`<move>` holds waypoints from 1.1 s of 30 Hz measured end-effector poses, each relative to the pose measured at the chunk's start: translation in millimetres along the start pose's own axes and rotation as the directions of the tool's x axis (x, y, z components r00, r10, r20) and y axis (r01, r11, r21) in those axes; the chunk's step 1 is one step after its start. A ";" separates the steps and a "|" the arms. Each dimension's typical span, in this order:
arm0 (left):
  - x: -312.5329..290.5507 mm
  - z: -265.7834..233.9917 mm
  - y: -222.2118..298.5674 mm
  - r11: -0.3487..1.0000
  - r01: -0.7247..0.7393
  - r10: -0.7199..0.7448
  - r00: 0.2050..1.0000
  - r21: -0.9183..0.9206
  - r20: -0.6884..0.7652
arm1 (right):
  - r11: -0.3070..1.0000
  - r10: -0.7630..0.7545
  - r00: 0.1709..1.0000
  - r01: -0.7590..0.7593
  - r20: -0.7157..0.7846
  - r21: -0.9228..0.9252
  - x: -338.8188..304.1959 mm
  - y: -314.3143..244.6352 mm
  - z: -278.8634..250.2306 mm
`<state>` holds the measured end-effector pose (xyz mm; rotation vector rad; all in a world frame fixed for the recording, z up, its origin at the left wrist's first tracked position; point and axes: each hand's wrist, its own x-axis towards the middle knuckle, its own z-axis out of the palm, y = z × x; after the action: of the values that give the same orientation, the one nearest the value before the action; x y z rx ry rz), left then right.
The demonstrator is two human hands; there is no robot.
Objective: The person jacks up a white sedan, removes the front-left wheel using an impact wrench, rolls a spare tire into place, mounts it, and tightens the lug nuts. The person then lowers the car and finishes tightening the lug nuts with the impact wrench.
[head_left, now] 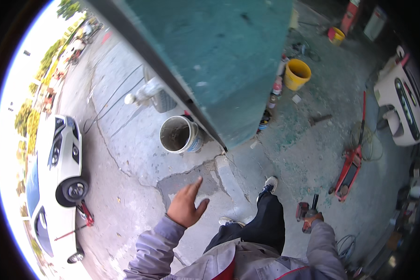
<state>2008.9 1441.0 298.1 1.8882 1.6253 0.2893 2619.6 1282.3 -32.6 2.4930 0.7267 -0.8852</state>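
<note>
- Fingers (197, 183) on my left hand (182, 210) loosely extended, lying close together, index furthest out, thumb parted; nothing in it that I can see, sits at 7 o'clock from view centre
- Right hand (317, 217) at 4 o'clock, looks wrapped round the red-and-black power tool (302, 211), dark shaft toward 12; can't separate the individual fingers from here
- Done, my read: tool is in hand, red floor jack (87, 213) stands at 8 o'clock beside the white car (53, 161), near its front wheel (75, 190)
- Not done: shaft isn't set against anything visible, tool is well apart from the car, front wheel is on the car
- Tyre off the ground, nuts loose or tight: can't tell
- Around: second red jack (351, 172) past the tool, between 3 and 4; pale bucket (194, 143) at 9, near centre; yellow bucket (292, 84) at 2
</note>
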 end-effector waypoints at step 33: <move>-745.7 43.5 -465.7 -0.201 0.576 -0.941 -0.338 -0.792 -0.006 | -0.068 -0.859 0.311 0.718 0.406 -0.693 -699.6 -818.3 432.3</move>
<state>1491.7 741.8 162.8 -0.5578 2.5977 0.6801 1474.2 1466.8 -32.5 1.0256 2.2297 -0.3756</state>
